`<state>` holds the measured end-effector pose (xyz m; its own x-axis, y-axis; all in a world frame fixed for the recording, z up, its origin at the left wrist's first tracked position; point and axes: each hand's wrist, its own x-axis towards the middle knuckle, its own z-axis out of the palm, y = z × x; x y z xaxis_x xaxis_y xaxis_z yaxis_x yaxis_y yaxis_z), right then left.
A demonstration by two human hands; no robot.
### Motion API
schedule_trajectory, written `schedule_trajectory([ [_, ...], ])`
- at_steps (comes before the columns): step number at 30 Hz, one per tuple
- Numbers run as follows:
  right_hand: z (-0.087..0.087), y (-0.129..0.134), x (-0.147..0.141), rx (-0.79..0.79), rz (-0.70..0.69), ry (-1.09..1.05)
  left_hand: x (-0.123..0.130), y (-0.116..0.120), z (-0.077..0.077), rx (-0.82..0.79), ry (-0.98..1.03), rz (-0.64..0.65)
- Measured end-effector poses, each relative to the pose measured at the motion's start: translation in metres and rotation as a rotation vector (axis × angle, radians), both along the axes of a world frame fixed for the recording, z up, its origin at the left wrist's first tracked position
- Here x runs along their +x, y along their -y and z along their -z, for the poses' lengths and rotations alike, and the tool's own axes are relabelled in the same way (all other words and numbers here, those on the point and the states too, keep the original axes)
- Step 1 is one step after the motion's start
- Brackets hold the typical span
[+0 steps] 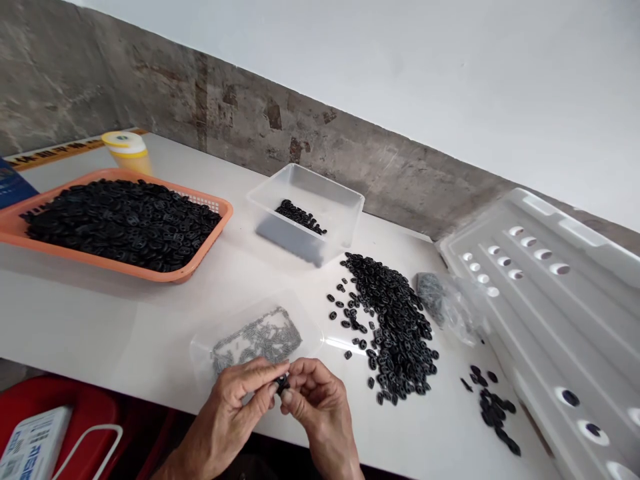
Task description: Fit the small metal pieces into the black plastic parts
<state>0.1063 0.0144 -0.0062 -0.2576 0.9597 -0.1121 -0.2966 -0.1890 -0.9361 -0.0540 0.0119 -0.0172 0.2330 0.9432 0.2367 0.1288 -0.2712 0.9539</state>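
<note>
Between the fingertips of both hands is a small black plastic piece (281, 383), mostly covered by the fingers. My left hand (245, 397) pinches it from the left, and my right hand (320, 400) closes on it from the right. Just behind the hands sits a clear plastic box (305, 320) with many tiny grey metal pieces (265, 337), perhaps springs or pins. To the right of my right hand lies a large heap of black two-holed oval pieces (395, 327) spread loose on the white table (220, 280).
An orange basket (227, 213) full of black oval parts stands at left, with a yellow-lidded cup (127, 152) behind. A clear bin (340, 233) holds more black pieces. At right are a plastic bag (460, 310), a small black pile (493, 410) and a grey holed panel (545, 320).
</note>
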Motion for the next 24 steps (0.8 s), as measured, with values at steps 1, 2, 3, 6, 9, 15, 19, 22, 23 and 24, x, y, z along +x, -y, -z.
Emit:
schedule_trajectory([
  [1,0.001,0.000,0.001,0.013,-0.011,0.035,-0.002,-0.001,-0.002,-0.130,0.002,0.022],
  [2,0.001,0.000,0.003,0.026,-0.019,0.075,-0.004,-0.002,-0.004,-0.252,0.014,0.044],
  [3,0.001,0.001,0.004,0.041,-0.025,0.118,-0.005,-0.003,-0.005,-0.353,0.034,0.067],
  [6,0.001,0.001,0.007,0.087,-0.035,0.219,-0.006,-0.005,-0.007,-0.499,0.106,0.115],
  [9,0.000,0.002,0.006,0.094,-0.049,0.188,-0.003,-0.006,-0.004,-0.467,0.145,0.069],
  [15,0.001,0.004,0.000,0.040,-0.027,-0.040,0.004,-0.003,-0.001,-0.030,0.225,-0.031],
  [19,0.004,0.008,-0.003,0.008,-0.031,-0.109,0.003,-0.003,0.000,0.058,0.292,0.012],
  [22,0.006,0.010,-0.003,0.007,-0.050,-0.132,0.002,0.000,0.001,0.150,0.228,-0.023],
  [23,0.007,0.011,-0.002,0.010,-0.053,-0.128,0.002,0.000,0.001,0.187,0.194,-0.039],
  [24,0.008,0.011,-0.002,0.012,-0.058,-0.121,0.002,0.001,0.000,0.220,0.162,-0.050],
])
